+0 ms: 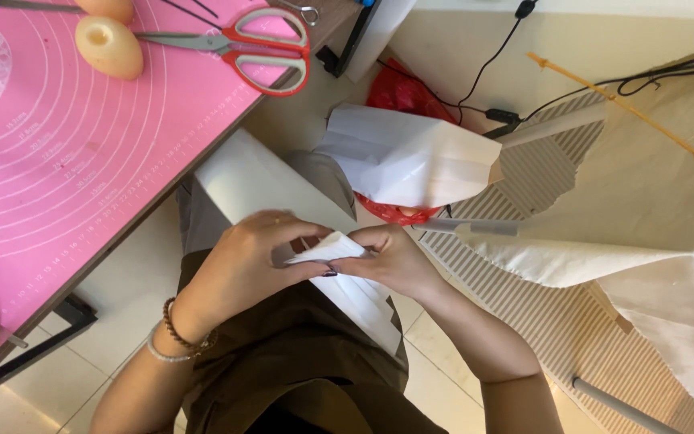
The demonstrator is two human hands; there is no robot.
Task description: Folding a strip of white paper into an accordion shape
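Centre frame: left hand (242, 261) and right hand (391, 259) both pinched folded white paper (327, 249) over lap. Risk: fingertips slipping off stiff fold, crease skewing; paper edge tearing. Scissors (255, 48) lay on pink mat (66, 153), upper left, well apart.

The pink silicone mat (50, 153) offers open surface across its centre; the red-handled scissors (259, 50) and two cream egg-shaped objects (108, 47) obstruct its upper edge. Ahead of the hands, a large folded white paper (411, 157) blocks passage. To the right, draped cream fabric (652, 233) and black cables (572, 92) restrict lateral access.
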